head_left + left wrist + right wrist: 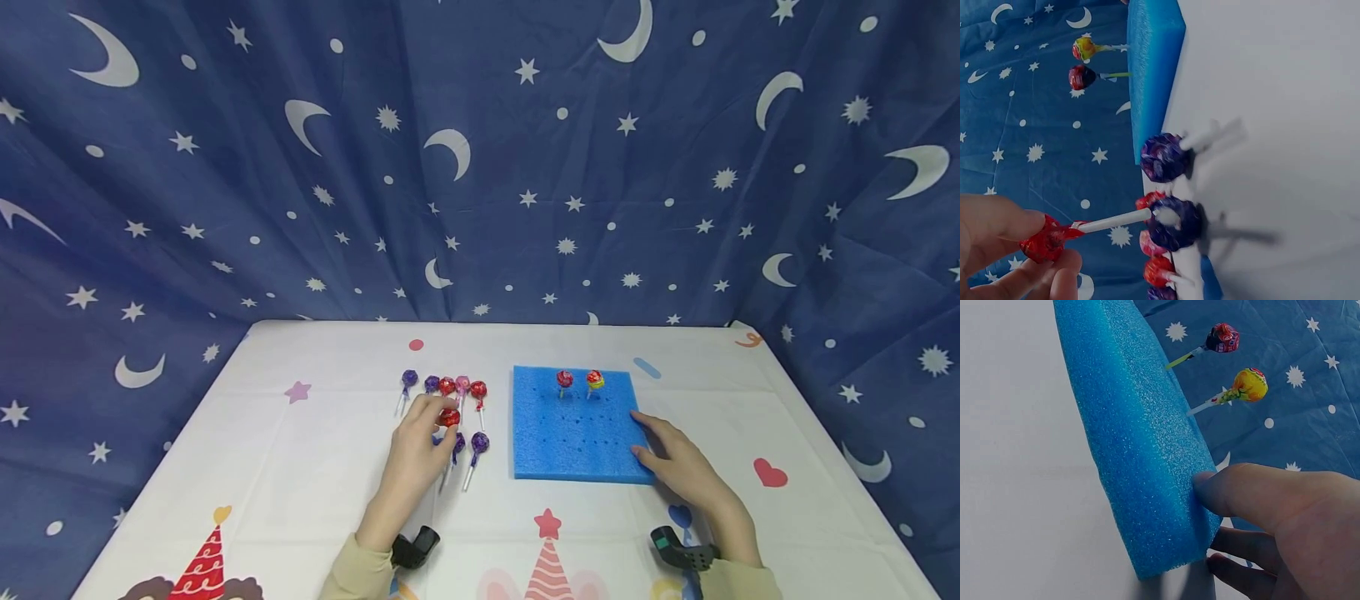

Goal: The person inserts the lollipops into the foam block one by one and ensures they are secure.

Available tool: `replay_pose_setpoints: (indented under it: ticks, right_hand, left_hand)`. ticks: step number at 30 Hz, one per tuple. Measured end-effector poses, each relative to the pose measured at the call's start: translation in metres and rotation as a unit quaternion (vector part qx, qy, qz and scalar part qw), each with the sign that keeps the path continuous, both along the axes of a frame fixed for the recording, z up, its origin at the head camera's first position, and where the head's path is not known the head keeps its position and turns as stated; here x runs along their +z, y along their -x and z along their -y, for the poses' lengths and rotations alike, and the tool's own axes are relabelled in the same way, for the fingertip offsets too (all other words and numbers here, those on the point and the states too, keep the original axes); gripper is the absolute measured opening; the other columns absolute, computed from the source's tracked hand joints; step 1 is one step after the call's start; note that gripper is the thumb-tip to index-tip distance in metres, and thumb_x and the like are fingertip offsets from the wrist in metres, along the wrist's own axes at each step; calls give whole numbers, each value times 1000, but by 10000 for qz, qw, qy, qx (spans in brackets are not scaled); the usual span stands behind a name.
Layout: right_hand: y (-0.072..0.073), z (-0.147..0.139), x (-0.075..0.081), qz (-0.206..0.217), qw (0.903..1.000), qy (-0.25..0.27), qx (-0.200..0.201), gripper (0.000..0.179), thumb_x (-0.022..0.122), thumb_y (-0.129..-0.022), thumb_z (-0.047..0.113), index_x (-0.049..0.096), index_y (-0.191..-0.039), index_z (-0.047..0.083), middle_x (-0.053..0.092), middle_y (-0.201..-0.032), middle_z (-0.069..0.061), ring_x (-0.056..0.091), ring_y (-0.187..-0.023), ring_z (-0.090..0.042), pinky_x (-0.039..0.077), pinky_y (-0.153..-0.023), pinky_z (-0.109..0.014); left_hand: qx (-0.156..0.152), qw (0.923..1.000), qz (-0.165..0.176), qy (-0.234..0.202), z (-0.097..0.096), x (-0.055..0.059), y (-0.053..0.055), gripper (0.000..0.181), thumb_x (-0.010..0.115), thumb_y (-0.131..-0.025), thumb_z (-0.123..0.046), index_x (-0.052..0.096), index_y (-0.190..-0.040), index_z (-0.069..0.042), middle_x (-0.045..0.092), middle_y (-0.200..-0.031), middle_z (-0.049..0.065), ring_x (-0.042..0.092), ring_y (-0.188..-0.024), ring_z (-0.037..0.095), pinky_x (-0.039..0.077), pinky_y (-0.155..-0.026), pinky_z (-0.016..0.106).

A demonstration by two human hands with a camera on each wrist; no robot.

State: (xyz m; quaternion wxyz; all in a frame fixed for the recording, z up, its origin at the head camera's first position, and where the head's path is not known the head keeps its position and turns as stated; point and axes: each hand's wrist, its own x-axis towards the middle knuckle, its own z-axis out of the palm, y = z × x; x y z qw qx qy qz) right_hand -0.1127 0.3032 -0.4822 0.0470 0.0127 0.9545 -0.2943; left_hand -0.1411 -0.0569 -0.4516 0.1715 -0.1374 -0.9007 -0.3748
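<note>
My left hand (420,437) pinches a red-wrapped lollipop (1047,240) by its candy head between thumb and fingers, its white stick pointing away from the hand. Around that hand more lollipops lie on the table, among them a purple one (480,442), a pink one (462,384) and a red one (478,390). To the right is a blue foam board (547,462) with small holes. A dark red lollipop (1223,338) and a yellow-and-red lollipop (1250,385) stand in it by their sticks. My right hand (686,467) touches the board's right edge with thumb and fingers extended.
A white tablecloth (300,467) with printed party shapes covers the table. Behind it hangs a dark blue curtain (495,292) with moons and stars. Each wrist wears a black camera band, seen as the left wrist camera (416,548) and the right wrist camera (681,550).
</note>
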Motion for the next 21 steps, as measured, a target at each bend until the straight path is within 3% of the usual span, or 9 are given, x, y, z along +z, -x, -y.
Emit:
replay_pose_setpoints:
  ticks: [14,21]
  right_hand:
    - [-1,0,-1,-24,10000,6,2,62,59,-94,29,35,-147,7,33,-150,-28,27,-138,-53,25,-105,-69]
    - [-1,0,0,-6,10000,11,-1,62,59,-94,28,35,-147,7,33,-150,-28,27,-138,-53,25,-105,-69]
  left_hand:
    - [-325,9983,60,-475,-26,9,18,27,67,-82,4,63,-106,-7,60,-105,7,65,-87,20,57,-77,33]
    - [-485,9970,-98,-595,-45,13,30,27,67,-79,6,62,-102,-8,61,-101,9,66,-83,20,56,-75,34]
